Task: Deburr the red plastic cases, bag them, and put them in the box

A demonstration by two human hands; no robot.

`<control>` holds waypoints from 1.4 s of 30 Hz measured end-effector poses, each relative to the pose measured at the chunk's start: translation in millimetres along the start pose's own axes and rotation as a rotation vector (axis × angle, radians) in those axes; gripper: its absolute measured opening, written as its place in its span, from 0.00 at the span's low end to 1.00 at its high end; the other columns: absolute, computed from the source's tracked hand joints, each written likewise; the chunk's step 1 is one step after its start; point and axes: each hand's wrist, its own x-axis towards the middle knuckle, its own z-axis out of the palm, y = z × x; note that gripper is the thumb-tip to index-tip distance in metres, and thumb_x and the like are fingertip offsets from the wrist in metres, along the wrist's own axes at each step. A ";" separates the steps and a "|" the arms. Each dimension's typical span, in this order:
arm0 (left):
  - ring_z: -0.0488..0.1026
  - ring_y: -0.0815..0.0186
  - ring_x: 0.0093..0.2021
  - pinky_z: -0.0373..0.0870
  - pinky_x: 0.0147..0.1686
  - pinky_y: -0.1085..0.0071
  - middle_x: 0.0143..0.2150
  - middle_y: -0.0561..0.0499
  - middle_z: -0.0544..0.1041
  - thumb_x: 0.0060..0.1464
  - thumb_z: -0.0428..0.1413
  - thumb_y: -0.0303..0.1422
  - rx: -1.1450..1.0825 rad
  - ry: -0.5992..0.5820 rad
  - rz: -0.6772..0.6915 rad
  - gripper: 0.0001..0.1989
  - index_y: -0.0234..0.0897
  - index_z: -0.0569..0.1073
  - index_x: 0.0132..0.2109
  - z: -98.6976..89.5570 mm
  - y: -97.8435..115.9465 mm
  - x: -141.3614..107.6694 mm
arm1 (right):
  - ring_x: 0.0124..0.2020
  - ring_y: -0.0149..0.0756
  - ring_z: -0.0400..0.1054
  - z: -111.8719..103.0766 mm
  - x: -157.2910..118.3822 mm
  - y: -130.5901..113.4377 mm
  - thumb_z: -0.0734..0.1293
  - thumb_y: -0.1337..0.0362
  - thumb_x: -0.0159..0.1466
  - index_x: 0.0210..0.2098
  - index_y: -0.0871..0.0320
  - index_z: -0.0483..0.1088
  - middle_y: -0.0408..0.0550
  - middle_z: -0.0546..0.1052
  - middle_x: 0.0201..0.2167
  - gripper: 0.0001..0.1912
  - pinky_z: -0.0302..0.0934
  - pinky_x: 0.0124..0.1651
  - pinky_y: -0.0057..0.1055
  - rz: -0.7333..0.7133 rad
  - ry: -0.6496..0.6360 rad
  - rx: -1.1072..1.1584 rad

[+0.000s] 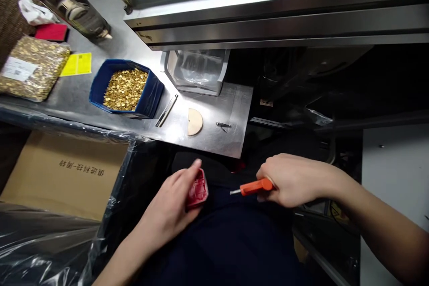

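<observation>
My left hand [170,203] is closed around a small red tray-like plastic part [199,190], its hollow, ribbed side facing up. To the right, my right hand [291,181] grips an orange-handled tool [255,187] with a thin metal tip. That tip points left toward the red part, with a gap between them. Both hands are above my dark-clothed lap, in front of the metal bench. My palm hides the rear of the orange tool.
On the metal bench [231,103] are a blue bin [152,94] of small gold-coloured pieces, a half-round tan disc [195,122], nail clippers [223,125], a slim knife-like tool [166,111] and a grey bin [217,85]. A plastic-lined cardboard box [77,161] stands left. A metal beam [268,22] crosses above.
</observation>
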 end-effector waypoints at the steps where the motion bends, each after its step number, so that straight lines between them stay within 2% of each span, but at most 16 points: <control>1: 0.61 0.40 0.69 0.42 0.74 0.45 0.69 0.46 0.71 0.47 0.70 0.25 0.115 -0.060 0.038 0.44 0.47 0.67 0.70 2.9 3.8 3.9 | 0.16 0.31 0.60 -1.4 0.3 -4.7 0.69 0.60 0.58 0.20 0.55 0.70 0.44 0.73 0.17 0.11 0.43 0.22 0.30 0.026 0.037 -0.055; 5: 0.61 0.36 0.69 0.43 0.71 0.39 0.69 0.46 0.71 0.49 0.65 0.20 0.263 -0.279 0.095 0.42 0.44 0.66 0.70 6.7 17.0 17.2 | 0.17 0.35 0.63 -11.1 10.7 -32.4 0.68 0.62 0.57 0.19 0.56 0.71 0.48 0.73 0.17 0.11 0.47 0.24 0.31 0.017 0.047 -0.235; 7: 0.61 0.36 0.69 0.45 0.72 0.40 0.69 0.47 0.71 0.48 0.66 0.21 0.222 -0.310 0.064 0.41 0.45 0.68 0.69 0.7 18.9 19.3 | 0.19 0.38 0.67 -12.9 15.4 -38.7 0.69 0.63 0.56 0.21 0.57 0.73 0.50 0.75 0.19 0.09 0.51 0.27 0.32 0.046 0.044 -0.254; 9: 0.64 0.39 0.68 0.50 0.72 0.45 0.69 0.46 0.71 0.46 0.69 0.24 0.111 -0.273 -0.004 0.43 0.47 0.68 0.69 -9.8 16.0 18.1 | 0.22 0.40 0.70 -10.2 15.5 -30.0 0.69 0.65 0.55 0.24 0.58 0.75 0.50 0.76 0.20 0.05 0.53 0.29 0.33 0.100 0.094 -0.256; 11: 0.67 0.39 0.67 0.61 0.68 0.49 0.69 0.44 0.70 0.46 0.72 0.31 -0.088 -0.164 -0.085 0.43 0.48 0.68 0.69 -20.4 9.3 14.7 | 0.28 0.41 0.73 -3.1 11.8 -5.4 0.68 0.68 0.55 0.32 0.58 0.77 0.50 0.78 0.26 0.06 0.56 0.33 0.34 0.104 0.218 -0.271; 13: 0.70 0.35 0.64 0.74 0.59 0.49 0.69 0.40 0.70 0.48 0.71 0.41 -0.364 -0.059 -0.166 0.43 0.47 0.67 0.69 -25.1 2.2 10.8 | 0.41 0.44 0.74 5.1 9.4 30.4 0.67 0.71 0.57 0.43 0.57 0.76 0.52 0.80 0.40 0.14 0.60 0.43 0.35 0.044 0.403 -0.325; 15: 0.72 0.33 0.62 0.79 0.52 0.50 0.69 0.38 0.70 0.49 0.69 0.49 -0.617 -0.018 -0.244 0.42 0.46 0.67 0.68 -20.7 -2.0 7.8 | 0.55 0.47 0.68 10.5 14.2 69.5 0.66 0.70 0.64 0.53 0.53 0.74 0.53 0.75 0.56 0.18 0.57 0.54 0.39 0.014 0.572 -0.416; 16: 0.73 0.33 0.61 0.80 0.51 0.51 0.69 0.38 0.70 0.50 0.68 0.50 -0.706 -0.020 -0.281 0.41 0.46 0.67 0.68 -15.3 -2.3 7.0 | 0.56 0.49 0.66 11.3 20.5 88.2 0.65 0.69 0.67 0.56 0.52 0.73 0.54 0.73 0.58 0.19 0.56 0.55 0.41 0.048 0.629 -0.462; 19: 0.73 0.39 0.62 0.78 0.54 0.55 0.69 0.38 0.71 0.56 0.64 0.48 -0.844 -0.056 -0.359 0.37 0.45 0.66 0.69 7.3 2.6 6.8 | 0.53 0.50 0.66 5.5 52.7 134.3 0.60 0.68 0.72 0.61 0.56 0.70 0.60 0.73 0.55 0.20 0.58 0.54 0.43 0.166 0.678 -0.537; 22: 0.72 0.42 0.64 0.76 0.55 0.57 0.68 0.38 0.72 0.58 0.63 0.46 -0.860 -0.101 -0.373 0.36 0.44 0.65 0.70 25.7 10.3 7.9 | 0.55 0.50 0.66 -9.6 90.8 164.2 0.58 0.70 0.74 0.61 0.61 0.69 0.62 0.72 0.57 0.19 0.61 0.55 0.43 0.235 0.713 -0.540; 27: 0.72 0.43 0.64 0.71 0.60 0.57 0.66 0.37 0.74 0.57 0.63 0.48 -0.793 -0.073 -0.342 0.37 0.42 0.66 0.69 25.9 9.9 11.4 | 0.56 0.46 0.69 -30.4 125.6 187.5 0.67 0.59 0.72 0.61 0.57 0.67 0.54 0.70 0.61 0.20 0.66 0.58 0.49 0.309 0.790 -0.488; 31: 0.77 0.43 0.58 0.72 0.58 0.55 0.60 0.36 0.79 0.50 0.68 0.47 -0.808 -0.002 -0.370 0.42 0.44 0.65 0.68 18.4 0.1 13.3 | 0.56 0.47 0.69 -26.5 126.9 189.9 0.67 0.60 0.72 0.63 0.56 0.66 0.53 0.71 0.60 0.21 0.67 0.57 0.49 0.356 0.835 -0.380; 33: 0.79 0.44 0.55 0.75 0.53 0.56 0.59 0.37 0.80 0.52 0.68 0.47 -0.831 0.043 -0.421 0.41 0.47 0.63 0.69 20.1 -1.6 13.4 | 0.57 0.47 0.68 -21.0 121.3 186.4 0.65 0.64 0.72 0.65 0.56 0.63 0.55 0.70 0.61 0.23 0.67 0.57 0.48 0.386 0.858 -0.290; 36: 0.79 0.46 0.54 0.78 0.47 0.60 0.59 0.38 0.80 0.55 0.65 0.47 -0.869 0.102 -0.454 0.40 0.45 0.61 0.70 29.1 1.7 18.6 | 0.60 0.52 0.66 -9.7 106.3 171.2 0.60 0.71 0.71 0.69 0.60 0.58 0.64 0.65 0.64 0.27 0.65 0.57 0.46 0.438 0.914 -0.098; 39: 0.80 0.49 0.53 0.78 0.48 0.62 0.57 0.40 0.82 0.58 0.64 0.44 -0.914 0.182 -0.426 0.37 0.41 0.62 0.70 40.0 6.1 35.3 | 0.59 0.57 0.67 12.9 88.9 135.8 0.51 0.66 0.75 0.67 0.64 0.59 0.71 0.66 0.62 0.24 0.65 0.54 0.47 0.456 0.947 0.182; 42: 0.80 0.53 0.52 0.78 0.47 0.65 0.55 0.43 0.82 0.61 0.63 0.41 -0.907 0.242 -0.389 0.32 0.40 0.65 0.69 49.2 7.7 58.0 | 0.46 0.46 0.76 51.0 79.2 80.0 0.45 0.52 0.78 0.53 0.59 0.71 0.60 0.78 0.47 0.29 0.70 0.47 0.39 0.281 0.802 0.520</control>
